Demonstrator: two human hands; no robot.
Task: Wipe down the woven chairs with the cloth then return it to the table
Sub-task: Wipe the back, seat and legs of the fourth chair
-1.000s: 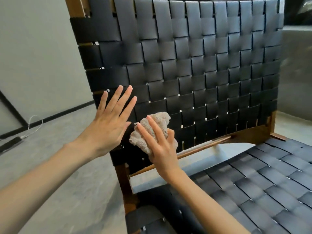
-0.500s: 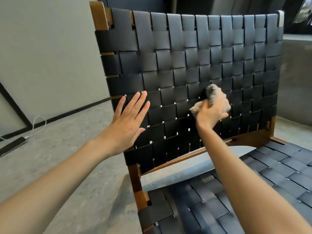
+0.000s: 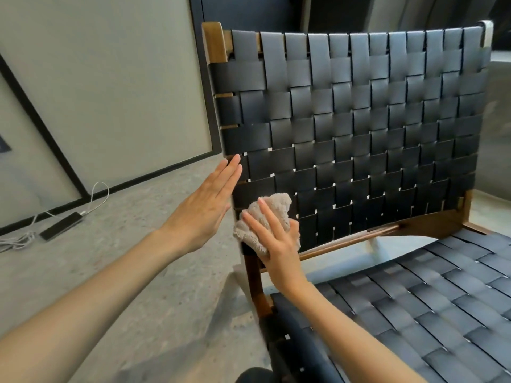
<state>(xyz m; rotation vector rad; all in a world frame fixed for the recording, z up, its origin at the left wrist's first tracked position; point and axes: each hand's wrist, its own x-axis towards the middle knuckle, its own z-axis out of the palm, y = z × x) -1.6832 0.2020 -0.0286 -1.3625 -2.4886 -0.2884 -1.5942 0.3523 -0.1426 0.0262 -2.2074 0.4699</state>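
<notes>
A chair with a wooden frame and a black woven backrest point(image 3: 359, 120) fills the middle and right, and its woven seat point(image 3: 414, 313) spreads out at the lower right. My right hand point(image 3: 279, 244) holds a bunched beige cloth point(image 3: 276, 205) against the backrest's lower left corner. Two fingers stretch across the cloth and the others are hidden in its folds. My left hand point(image 3: 207, 205) is flat with straight fingers, its fingertips at the backrest's left edge. No table is in view.
A grey concrete floor point(image 3: 138, 272) lies left of the chair. On it near the wall sits a flat black device point(image 3: 62, 225) with a white cable point(image 3: 96, 194). A pale wall panel point(image 3: 110, 78) with a dark frame stands behind.
My right hand swept the cloth from the backrest's middle right down to its lower left corner. My left hand stayed flat at the left edge. The view shifted so the chair's top shows.
</notes>
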